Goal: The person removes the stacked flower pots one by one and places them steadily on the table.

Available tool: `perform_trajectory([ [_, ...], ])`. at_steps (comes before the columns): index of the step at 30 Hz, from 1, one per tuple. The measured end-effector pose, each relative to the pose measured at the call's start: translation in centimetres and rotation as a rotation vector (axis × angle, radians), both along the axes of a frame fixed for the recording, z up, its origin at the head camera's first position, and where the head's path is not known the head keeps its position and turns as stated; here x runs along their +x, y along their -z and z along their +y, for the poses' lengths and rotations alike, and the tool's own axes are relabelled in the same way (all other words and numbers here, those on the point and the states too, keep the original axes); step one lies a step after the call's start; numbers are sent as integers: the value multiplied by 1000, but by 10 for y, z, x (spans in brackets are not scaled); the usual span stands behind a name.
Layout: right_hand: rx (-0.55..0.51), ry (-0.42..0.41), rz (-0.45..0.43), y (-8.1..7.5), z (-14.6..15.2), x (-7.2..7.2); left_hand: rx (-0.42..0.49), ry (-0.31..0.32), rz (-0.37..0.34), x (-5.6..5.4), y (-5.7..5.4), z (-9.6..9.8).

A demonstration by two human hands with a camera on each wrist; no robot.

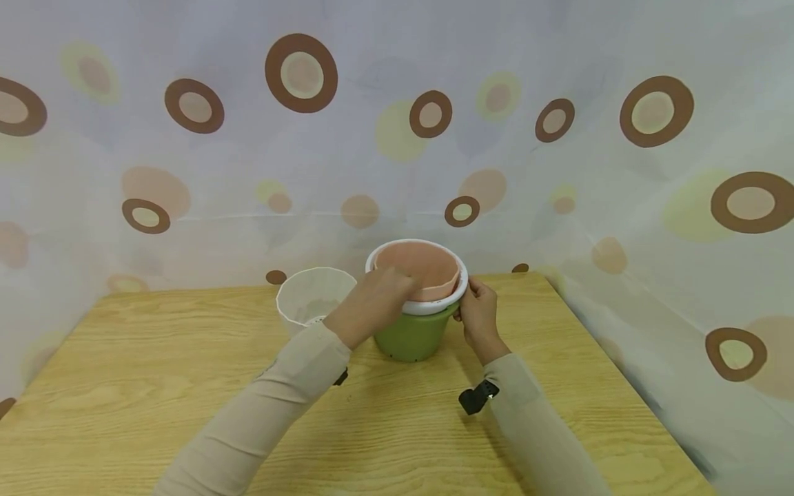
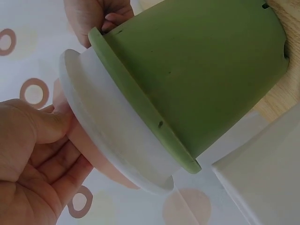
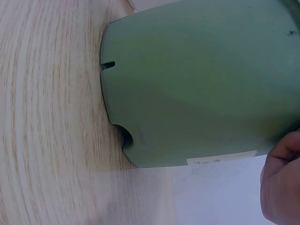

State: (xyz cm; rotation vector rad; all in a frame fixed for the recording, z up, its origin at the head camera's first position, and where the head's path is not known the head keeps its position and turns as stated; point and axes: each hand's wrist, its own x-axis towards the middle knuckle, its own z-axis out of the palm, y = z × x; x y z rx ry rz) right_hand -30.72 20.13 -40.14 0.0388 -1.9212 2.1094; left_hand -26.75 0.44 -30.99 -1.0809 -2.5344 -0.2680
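A: What is first, on the left?
B: A cream pot (image 1: 313,296), which stands upright on the wooden table (image 1: 186,358), near the others.
A: And then?
B: The left hand (image 1: 378,300), which pinches the rim of a pink pot (image 1: 424,265) (the thumb lies on the outer side).
A: Where is this pink pot?
B: Inside a white pot (image 1: 428,308), and this one sits in a green pot (image 1: 409,337), its rim above the green rim.
A: And the right hand (image 1: 480,313)?
B: It is rightmost, and grips the green pot at the rim.
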Motion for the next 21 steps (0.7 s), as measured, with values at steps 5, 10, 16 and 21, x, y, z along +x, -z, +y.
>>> perform_trajectory([
  [5,11,16,-5,3,0,-1,9,9,31,1,-1,-2],
  [10,18,17,-1,4,0,-1,22,17,48,2,-2,-4],
  [16,6,11,-17,0,0,1,33,6,50,4,-5,-6],
  [21,0,-1,-42,-11,-2,8,48,4,66,6,-7,-7],
])
